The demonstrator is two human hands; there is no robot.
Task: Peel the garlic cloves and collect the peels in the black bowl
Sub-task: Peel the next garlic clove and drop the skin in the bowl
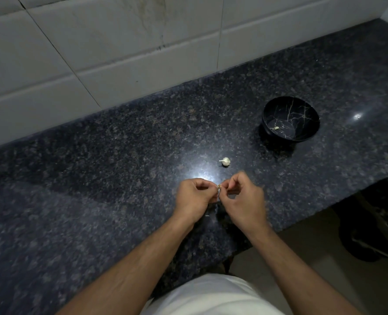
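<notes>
small pale garlic clove [219, 190] pinched between left hand [194, 196] and right hand [243, 196] over dark speckled granite desk [97, 189]. glossy black bowl [311, 114] well apart at 2 o'clock; peels likely dropped on the desk.

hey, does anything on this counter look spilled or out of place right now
One small thing: a pale scrap, probably a peel, lies on the dark speckled granite counter beside the left hand's wrist, not in the black marbled bowl. Nothing else stands out.
</notes>
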